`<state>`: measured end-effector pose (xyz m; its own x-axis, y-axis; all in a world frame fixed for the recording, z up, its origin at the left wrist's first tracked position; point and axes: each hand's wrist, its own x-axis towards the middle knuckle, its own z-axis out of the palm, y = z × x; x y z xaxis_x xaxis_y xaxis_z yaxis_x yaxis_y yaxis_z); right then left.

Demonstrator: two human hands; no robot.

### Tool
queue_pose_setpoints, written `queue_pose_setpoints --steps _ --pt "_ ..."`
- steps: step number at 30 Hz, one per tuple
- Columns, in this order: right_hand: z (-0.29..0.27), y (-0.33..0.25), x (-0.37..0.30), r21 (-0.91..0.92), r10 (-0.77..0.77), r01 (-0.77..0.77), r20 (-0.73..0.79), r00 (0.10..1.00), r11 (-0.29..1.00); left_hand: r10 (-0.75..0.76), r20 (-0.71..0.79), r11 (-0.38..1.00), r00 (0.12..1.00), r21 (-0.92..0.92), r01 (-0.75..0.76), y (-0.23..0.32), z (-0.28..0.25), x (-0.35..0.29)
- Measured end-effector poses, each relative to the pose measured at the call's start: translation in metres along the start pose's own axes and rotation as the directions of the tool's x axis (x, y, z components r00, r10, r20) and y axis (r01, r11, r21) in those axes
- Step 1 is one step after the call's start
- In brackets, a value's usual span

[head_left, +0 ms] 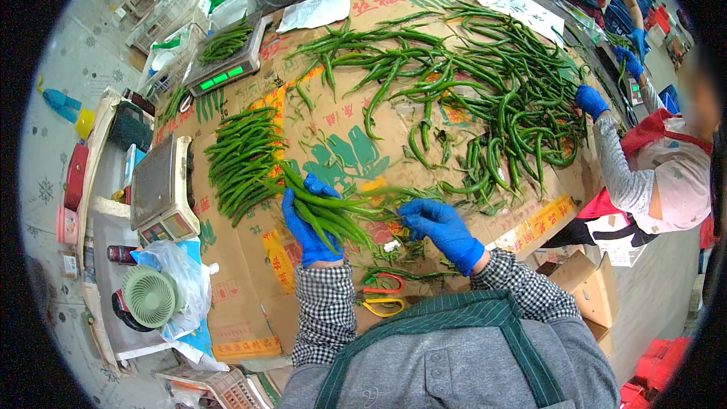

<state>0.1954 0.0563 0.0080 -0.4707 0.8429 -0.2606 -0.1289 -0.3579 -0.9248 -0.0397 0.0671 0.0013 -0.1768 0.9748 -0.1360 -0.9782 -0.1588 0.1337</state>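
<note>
Red- and yellow-handled scissors (381, 295) lie just below the bunch of long, slim, glossy green chili peppers (327, 210). The blue-gloved left hand (307, 223) is wrapped around that bunch on the printed cardboard sheet (250, 288). The blue-gloved right hand (441, 229), fingers loosely curled, touches pepper tips beside the bunch.

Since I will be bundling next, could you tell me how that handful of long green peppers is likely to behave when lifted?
The bunch of green peppers in the left hand fans out at the tips, so it probably splays and slips unless gripped firmly. The pods look thin and curved, likely light and slightly bendy. Their glossy skins may slide against the blue glove.
</note>
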Motion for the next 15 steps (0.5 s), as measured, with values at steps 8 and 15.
queue_pose_setpoints --steps 8,15 --pt "0.024 -0.015 0.01 0.023 0.041 -0.043 0.094 0.995 0.999 0.013 -0.182 0.988 0.983 0.154 0.016 -0.018 0.021 -0.016" --pt "0.003 0.013 0.019 -0.055 0.128 -0.122 0.133 0.983 0.991 0.095 -0.248 0.941 0.964 0.337 -0.006 -0.017 0.03 -0.024"
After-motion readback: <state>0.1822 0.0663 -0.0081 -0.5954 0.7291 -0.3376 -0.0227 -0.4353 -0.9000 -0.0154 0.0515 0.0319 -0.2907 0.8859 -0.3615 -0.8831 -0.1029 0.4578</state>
